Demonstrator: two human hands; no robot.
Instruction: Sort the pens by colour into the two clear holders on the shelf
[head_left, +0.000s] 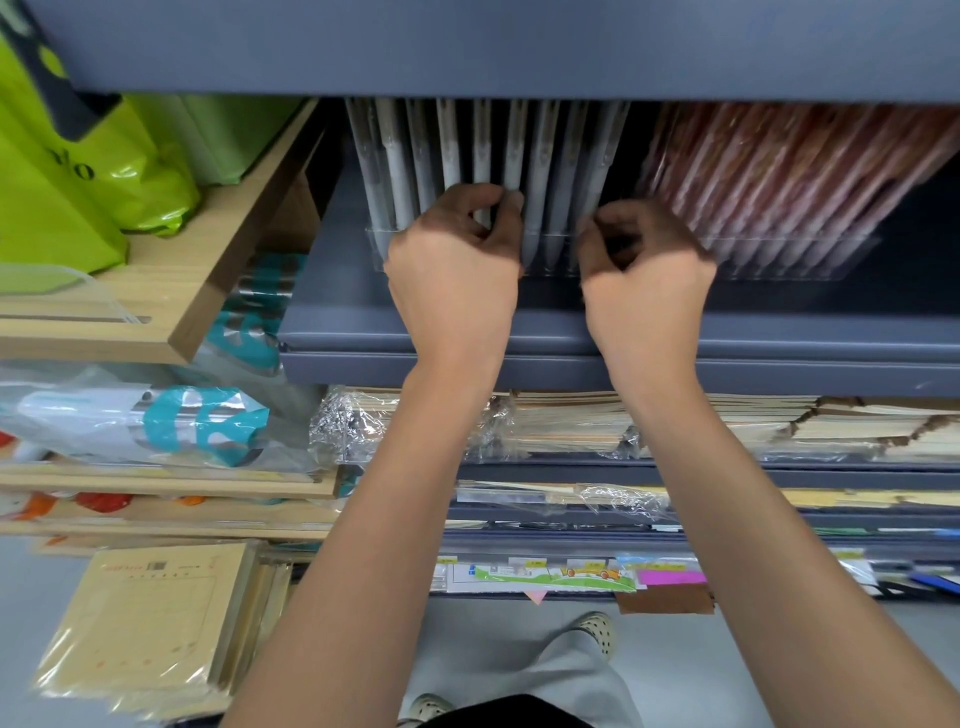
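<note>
Two clear holders stand side by side on a grey-blue shelf (779, 332). The left holder (378, 244) carries several grey pens (540, 171) leaning upright in a row. The right holder (810, 260) is packed with several reddish-brown pens (779, 166). My left hand (457, 260) is at the front of the left holder, its fingertips pinched on one grey pen (511, 156). My right hand (644, 270) is curled at the gap between the two holders; the fingers are blurred and what they grip is hidden.
The shelf above (467, 47) overhangs the pen tops. A wooden shelf (171, 291) at left holds green bags (93, 171). Below are wrapped notebook stacks (571, 421), price labels and brown envelopes (150, 618) at lower left. My feet show on the grey floor.
</note>
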